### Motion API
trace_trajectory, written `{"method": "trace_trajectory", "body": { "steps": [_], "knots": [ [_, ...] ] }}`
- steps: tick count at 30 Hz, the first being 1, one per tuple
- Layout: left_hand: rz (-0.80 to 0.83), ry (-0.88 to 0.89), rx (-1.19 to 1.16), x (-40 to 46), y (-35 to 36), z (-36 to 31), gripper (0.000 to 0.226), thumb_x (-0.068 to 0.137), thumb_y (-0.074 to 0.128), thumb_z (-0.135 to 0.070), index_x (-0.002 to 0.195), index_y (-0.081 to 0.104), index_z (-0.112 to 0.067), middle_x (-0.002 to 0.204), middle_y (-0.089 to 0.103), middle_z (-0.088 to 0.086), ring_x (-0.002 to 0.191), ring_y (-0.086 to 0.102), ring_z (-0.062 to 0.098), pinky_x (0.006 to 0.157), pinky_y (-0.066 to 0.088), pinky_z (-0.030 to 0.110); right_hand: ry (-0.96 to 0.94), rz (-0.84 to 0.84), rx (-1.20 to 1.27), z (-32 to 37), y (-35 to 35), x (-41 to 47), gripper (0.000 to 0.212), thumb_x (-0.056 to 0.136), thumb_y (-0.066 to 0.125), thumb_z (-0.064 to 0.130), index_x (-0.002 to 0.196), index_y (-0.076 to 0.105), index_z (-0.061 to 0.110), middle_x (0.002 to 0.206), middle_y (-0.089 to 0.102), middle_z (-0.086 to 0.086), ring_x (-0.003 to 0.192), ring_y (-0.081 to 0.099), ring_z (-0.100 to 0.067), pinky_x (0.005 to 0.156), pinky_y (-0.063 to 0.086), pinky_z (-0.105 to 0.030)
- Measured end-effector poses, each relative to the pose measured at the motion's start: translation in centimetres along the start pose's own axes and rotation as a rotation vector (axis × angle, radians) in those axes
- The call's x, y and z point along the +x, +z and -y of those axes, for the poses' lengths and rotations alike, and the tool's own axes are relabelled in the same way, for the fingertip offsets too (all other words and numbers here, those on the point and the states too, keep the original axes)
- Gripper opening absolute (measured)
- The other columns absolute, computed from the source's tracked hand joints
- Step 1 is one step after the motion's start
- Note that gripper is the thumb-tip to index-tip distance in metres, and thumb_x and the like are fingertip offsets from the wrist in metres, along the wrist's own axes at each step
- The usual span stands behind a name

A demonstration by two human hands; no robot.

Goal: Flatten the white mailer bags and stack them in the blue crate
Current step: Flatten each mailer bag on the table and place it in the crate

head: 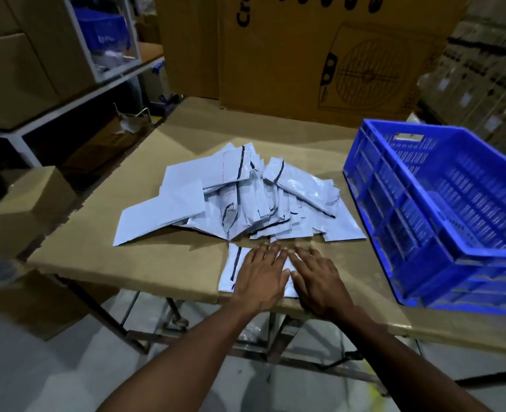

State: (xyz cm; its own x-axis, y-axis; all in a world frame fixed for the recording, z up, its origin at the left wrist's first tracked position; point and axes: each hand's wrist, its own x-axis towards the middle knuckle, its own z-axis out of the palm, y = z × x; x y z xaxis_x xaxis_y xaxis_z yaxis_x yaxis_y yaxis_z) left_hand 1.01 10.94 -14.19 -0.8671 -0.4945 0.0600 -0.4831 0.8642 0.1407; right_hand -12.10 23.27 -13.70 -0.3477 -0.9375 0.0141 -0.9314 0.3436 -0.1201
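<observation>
Cardboard-topped bench (156,257) | left hand (260,275), right hand (320,281): grips flat, fingers apart, pressing mailer bag (232,269), lower centre | sweep outward, expel air | blue crate (442,221) right

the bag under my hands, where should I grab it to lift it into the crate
Probably the left short edge of the bag, beside its black strip. It lies flat with that end bare, while the left hand and right hand cover the rest. The crate sits right.
</observation>
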Motion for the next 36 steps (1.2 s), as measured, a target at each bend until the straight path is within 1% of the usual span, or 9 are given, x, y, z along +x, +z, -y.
{"method": "trace_trajectory", "body": {
  "steps": [7, 11, 16, 19, 22, 25, 28, 32, 36],
  "knots": [
    [-0.074, -0.127, 0.056, -2.4, 0.4, 2.6, 0.059, 0.097, 0.03, -0.059, 0.151, 0.041, -0.04, 0.154, 0.046, 0.001, 0.137, 0.039, 0.04, 0.115, 0.026, 0.057, 0.032, 0.013, -0.099, 0.3, -0.3, 0.1, 0.055, 0.098, 0.029, 0.048, 0.147, 0.043, 0.026, 0.156, 0.037, -0.009, 0.139, 0.037, -0.041, 0.105, 0.031, -0.064],
    [-0.046, -0.134, 0.059, -2.2, 0.1, 2.1, 0.058, 0.097, 0.034, -0.058, 0.151, 0.039, -0.041, 0.157, 0.042, -0.003, 0.135, 0.036, 0.045, 0.112, 0.028, 0.058, -0.118, 0.092, -0.161, 0.5, -1.6, 2.3, 0.058, 0.099, 0.027, 0.046, 0.155, 0.025, 0.029, 0.165, 0.013, 0.0, 0.15, 0.014, -0.032, 0.115, 0.015, -0.06],
    [-0.014, -0.137, 0.025, -2.6, -0.1, 2.9, 0.065, 0.094, 0.021, -0.064, 0.157, 0.024, -0.045, 0.164, 0.029, -0.009, 0.138, 0.026, 0.05, 0.114, 0.027, 0.055, -0.066, 0.083, -0.024, -0.4, -0.3, 1.0, 0.064, 0.099, 0.011, 0.057, 0.153, 0.029, 0.028, 0.161, 0.027, -0.004, 0.143, 0.029, -0.032, 0.109, 0.031, -0.051],
    [-0.022, -0.112, 0.015, -2.9, -0.4, 3.4, 0.067, 0.094, 0.021, -0.065, 0.158, 0.019, -0.046, 0.165, 0.026, -0.01, 0.14, 0.026, 0.047, 0.115, 0.029, 0.053, -0.035, 0.104, -0.017, -0.6, -0.3, 1.4, 0.077, 0.092, 0.001, 0.07, 0.156, 0.017, 0.031, 0.165, 0.01, -0.001, 0.149, 0.014, -0.03, 0.114, 0.02, -0.055],
    [0.015, -0.106, 0.012, -2.6, -0.3, 3.6, 0.065, 0.096, 0.024, -0.066, 0.158, 0.012, -0.048, 0.167, 0.018, -0.013, 0.141, 0.023, 0.045, 0.116, 0.024, 0.052, -0.101, 0.103, -0.003, -0.8, -0.6, 0.0, 0.08, 0.088, 0.015, 0.076, 0.157, 0.006, 0.036, 0.166, -0.001, 0.003, 0.152, -0.002, -0.027, 0.116, 0.003, -0.06],
    [0.052, -0.071, 0.0, -1.8, -0.4, 4.0, 0.066, 0.096, 0.022, -0.067, 0.158, 0.009, -0.048, 0.169, 0.01, -0.015, 0.142, 0.019, 0.044, 0.118, 0.02, 0.054, -0.268, -0.047, 0.033, -1.5, -0.3, -1.8, 0.062, 0.095, 0.036, 0.067, 0.149, 0.035, 0.035, 0.163, 0.02, 0.002, 0.15, 0.014, -0.03, 0.115, 0.014, -0.063],
    [0.077, -0.05, -0.009, -1.3, -0.3, 4.3, 0.066, 0.097, 0.02, -0.068, 0.158, 0.007, -0.047, 0.169, 0.003, -0.017, 0.145, 0.013, 0.043, 0.12, 0.013, 0.056, -0.323, -0.2, 0.1, -1.6, -0.1, -1.9, 0.03, 0.097, 0.052, 0.049, 0.117, 0.062, 0.029, 0.153, 0.042, -0.001, 0.143, 0.033, -0.034, 0.105, 0.032, -0.06],
    [0.003, -0.027, -0.032, -1.6, -0.4, 4.3, 0.073, 0.094, 0.02, -0.074, 0.16, 0.006, -0.045, 0.169, -0.001, -0.017, 0.151, 0.003, 0.039, 0.121, 0.009, 0.058, -0.407, -0.311, -0.001, -1.1, 0.5, -1.4, 0.018, 0.092, 0.053, 0.033, 0.092, 0.066, 0.021, 0.145, 0.053, -0.002, 0.137, 0.044, -0.035, 0.104, 0.034, -0.059],
    [-0.137, 0.082, -0.068, -2.8, -0.3, 4.6, 0.085, 0.089, 0.034, -0.076, 0.161, 0.019, -0.033, 0.17, 0.005, -0.012, 0.157, -0.005, 0.026, 0.119, 0.004, 0.06, -0.368, -0.361, 0.054, -0.4, 0.5, -0.8, 0.008, 0.086, 0.061, 0.021, 0.089, 0.058, 0.014, 0.13, 0.059, -0.01, 0.128, 0.051, -0.033, 0.1, 0.039, -0.058]
  ]
}}
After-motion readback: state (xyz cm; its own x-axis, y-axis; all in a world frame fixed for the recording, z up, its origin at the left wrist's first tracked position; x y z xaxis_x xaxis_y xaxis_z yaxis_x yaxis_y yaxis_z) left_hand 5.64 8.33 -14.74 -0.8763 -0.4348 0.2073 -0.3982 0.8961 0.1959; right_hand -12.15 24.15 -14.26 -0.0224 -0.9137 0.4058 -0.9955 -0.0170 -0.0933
